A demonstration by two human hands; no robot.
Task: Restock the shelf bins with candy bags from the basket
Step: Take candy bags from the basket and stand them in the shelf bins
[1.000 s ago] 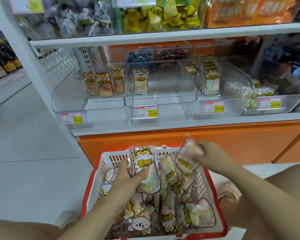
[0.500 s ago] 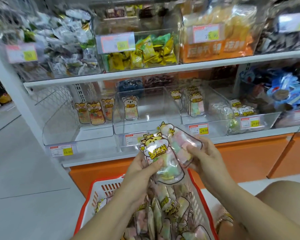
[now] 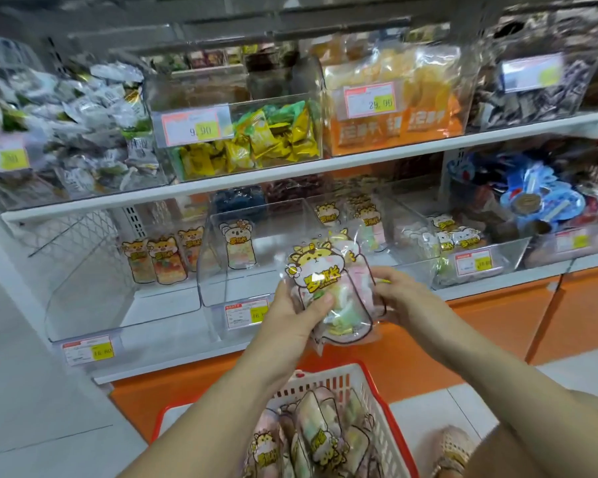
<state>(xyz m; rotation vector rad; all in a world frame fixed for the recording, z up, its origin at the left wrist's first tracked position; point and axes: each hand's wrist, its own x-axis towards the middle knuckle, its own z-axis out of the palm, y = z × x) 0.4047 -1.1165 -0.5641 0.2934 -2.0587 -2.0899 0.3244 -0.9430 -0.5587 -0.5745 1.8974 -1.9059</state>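
Both hands are raised in front of the lower shelf, above the red basket [image 3: 377, 405].

- Left hand [image 3: 290, 315]: thumb pressed across the front of a hamster-print candy bag [image 3: 320, 277], fingers curled behind it.
- Right hand [image 3: 406, 294]: fingertips pinch the right edge of a second bag [image 3: 359, 267], which is tucked behind the first.
- Both bags are upright, long axis near vertical, tops tilted slightly left.

The key relation is that the clear bin [image 3: 394, 222] stocked with matching hamster bags lies directly beyond the held pair, farther in and a little up. Probably a straight forward push drops them in, with the bags kept upright. The right hand sits marginally nearer that bin.
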